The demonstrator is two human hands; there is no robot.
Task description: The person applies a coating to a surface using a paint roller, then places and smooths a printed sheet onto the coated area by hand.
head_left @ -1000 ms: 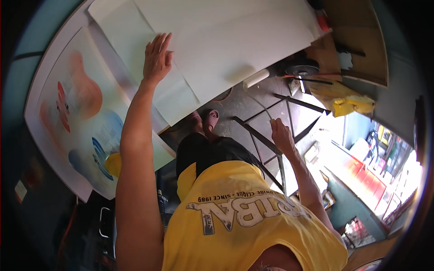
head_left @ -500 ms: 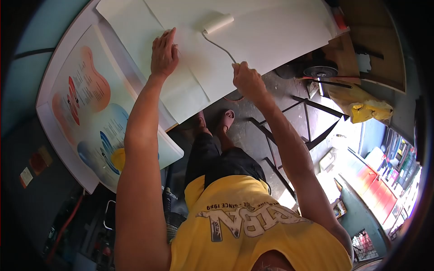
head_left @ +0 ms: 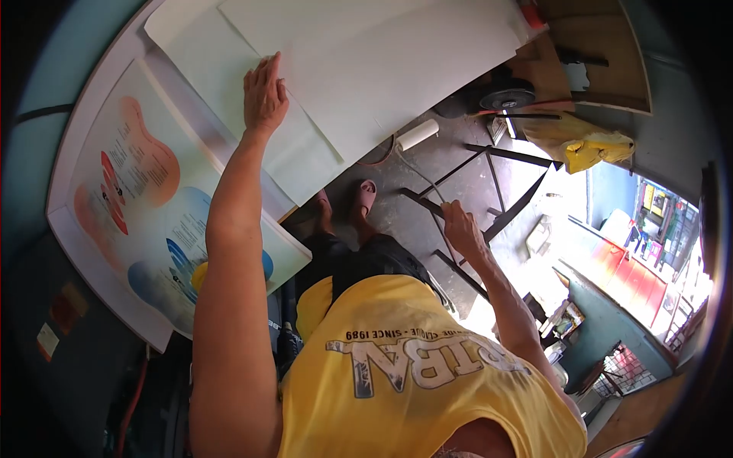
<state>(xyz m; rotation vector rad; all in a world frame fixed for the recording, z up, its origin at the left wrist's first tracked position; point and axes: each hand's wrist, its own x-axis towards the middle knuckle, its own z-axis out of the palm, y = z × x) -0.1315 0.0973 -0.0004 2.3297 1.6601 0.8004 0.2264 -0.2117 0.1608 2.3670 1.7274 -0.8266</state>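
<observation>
"What's at the left of the frame?"

"A printed poster point(head_left: 156, 164), partly behind the left arm point(head_left: 238, 229); the left hand point(head_left: 265, 101) lies on the white sheet point(head_left: 389, 57), fingers slightly apart."

"And the roller point(head_left: 418, 135)?"

"Off the sheet since a moment ago, at centre, the right hand's point(head_left: 463, 231) fingers closed on it. Black metal frame point(head_left: 513, 156) and fan point(head_left: 508, 96) rightward."

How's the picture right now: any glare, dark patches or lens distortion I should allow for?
Head view: harsh glare washes out the area around the red panel; wide-angle distortion seems to bow the edge of the board, and the corners go black; deep shadow at lower left; the sheet looks pale and low in contrast; the roller shows no heavy blur.
</observation>
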